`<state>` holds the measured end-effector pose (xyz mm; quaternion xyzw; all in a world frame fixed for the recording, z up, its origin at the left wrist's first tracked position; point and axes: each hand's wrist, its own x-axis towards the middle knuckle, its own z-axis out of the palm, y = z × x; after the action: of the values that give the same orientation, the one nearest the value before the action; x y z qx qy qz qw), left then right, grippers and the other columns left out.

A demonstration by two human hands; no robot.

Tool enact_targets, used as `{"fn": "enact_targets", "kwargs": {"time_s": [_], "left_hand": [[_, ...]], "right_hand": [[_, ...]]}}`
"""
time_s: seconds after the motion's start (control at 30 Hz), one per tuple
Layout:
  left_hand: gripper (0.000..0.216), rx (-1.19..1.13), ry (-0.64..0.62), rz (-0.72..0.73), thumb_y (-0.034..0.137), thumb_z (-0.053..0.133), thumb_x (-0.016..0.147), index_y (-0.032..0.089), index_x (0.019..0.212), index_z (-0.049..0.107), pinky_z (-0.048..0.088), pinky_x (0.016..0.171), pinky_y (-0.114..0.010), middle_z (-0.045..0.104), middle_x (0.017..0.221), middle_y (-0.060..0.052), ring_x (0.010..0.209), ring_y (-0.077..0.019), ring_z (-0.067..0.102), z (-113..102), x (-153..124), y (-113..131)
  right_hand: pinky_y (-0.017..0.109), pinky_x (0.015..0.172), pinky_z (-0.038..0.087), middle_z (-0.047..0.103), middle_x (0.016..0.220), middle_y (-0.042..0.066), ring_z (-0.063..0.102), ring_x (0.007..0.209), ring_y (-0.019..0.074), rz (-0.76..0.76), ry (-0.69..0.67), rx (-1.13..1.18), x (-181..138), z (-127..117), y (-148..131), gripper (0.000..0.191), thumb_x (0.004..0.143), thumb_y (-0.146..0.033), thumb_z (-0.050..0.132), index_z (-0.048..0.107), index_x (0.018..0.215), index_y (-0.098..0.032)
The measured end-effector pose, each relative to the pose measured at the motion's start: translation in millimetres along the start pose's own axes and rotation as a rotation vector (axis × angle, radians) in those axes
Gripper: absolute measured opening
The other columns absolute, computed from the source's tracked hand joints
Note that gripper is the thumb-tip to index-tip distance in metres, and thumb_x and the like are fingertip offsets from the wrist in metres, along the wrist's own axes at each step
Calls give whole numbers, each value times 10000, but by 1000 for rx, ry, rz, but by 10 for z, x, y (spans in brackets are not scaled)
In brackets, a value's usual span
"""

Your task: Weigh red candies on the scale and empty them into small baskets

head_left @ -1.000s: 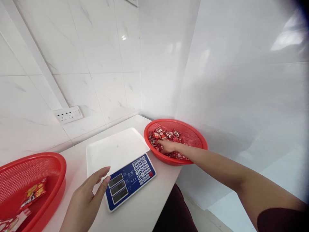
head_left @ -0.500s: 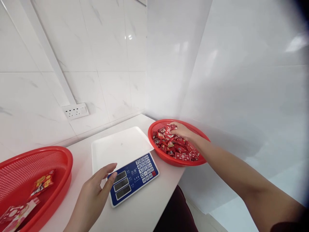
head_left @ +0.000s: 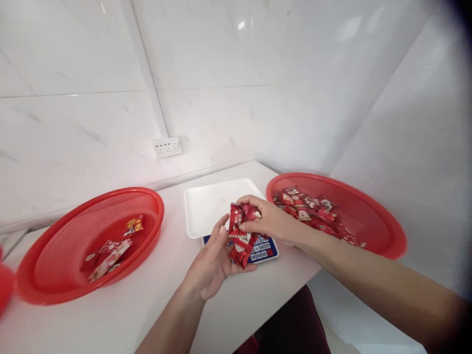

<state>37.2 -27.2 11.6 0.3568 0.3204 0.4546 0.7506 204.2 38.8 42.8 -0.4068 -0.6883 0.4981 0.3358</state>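
Over a blue scale keypad (head_left: pixel 262 251), we clamp red packets (head_left: pixel 239 236) between thumb and fingers of our right hand (head_left: pixel 272 221); our left hand (head_left: pixel 210 260) cups close below, its fingers apart, contact with the packets unclear.

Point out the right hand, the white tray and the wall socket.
Right hand (head_left: pixel 273 221): head view, back of the hand.
White tray (head_left: pixel 212 205): head view, its bare surface.
Wall socket (head_left: pixel 167 147): head view, middle of its faceplate.

Bright; glare on wall tiles (head_left: pixel 110 115) (top-right corner dark).
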Motion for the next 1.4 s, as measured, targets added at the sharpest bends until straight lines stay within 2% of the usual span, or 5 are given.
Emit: {"fn": "enact_targets", "kwargs": {"time_s": [0.23, 0.47, 0.8, 1.1, 1.4], "left_hand": [[421, -73, 217, 129, 470, 571, 834, 265, 1200, 536, 546, 515, -178, 643, 1007, -32, 712, -110, 634, -92, 66, 0], [213, -234, 331, 253, 346, 631, 821, 205, 977, 600, 424, 366, -113, 608, 751, 17, 550, -71, 567, -174, 59, 147], [185, -394, 464, 316, 279, 451, 934, 185, 941, 610, 406, 348, -108, 642, 878, 2, 569, -57, 590, -329, -60, 491], [212, -428, 488, 363, 267, 422, 947, 177, 951, 614, 416, 336, -122, 682, 858, 4, 559, -73, 611, -302, -147, 586], [197, -435, 489, 360, 245, 430, 944, 169, 935, 612, 425, 331, -129, 669, 796, 11, 565, -82, 619, -317, -143, 583]], "right_hand": [[394, 890, 460, 601, 1113, 25, 581, 986, 196, -212, -102, -325, 73, 350, -86, 412, 799, -268, 578, 493, 1202, -278], [307, 596, 553, 553, 1153, 71, 611, 780, 157, 85, 73, 188, 287, 321, -110, 568, 762, -327, 634, 356, 1255, -272], [254, 506, 501, 561, 860, 23, 535, 603, 104, 193, 124, 178, 658, 249, 77, 370, 810, -281, 601, 463, 1149, -227], [291, 616, 536, 570, 892, 28, 538, 632, 105, 197, 71, 20, 928, 120, 333, 816, 676, -27, 602, 318, 1411, -239], [237, 676, 513, 639, 1027, 91, 617, 810, 124, 186, 148, -3, 947, 26, 351, 304, 775, -128, 612, 567, 1074, -150]]}}
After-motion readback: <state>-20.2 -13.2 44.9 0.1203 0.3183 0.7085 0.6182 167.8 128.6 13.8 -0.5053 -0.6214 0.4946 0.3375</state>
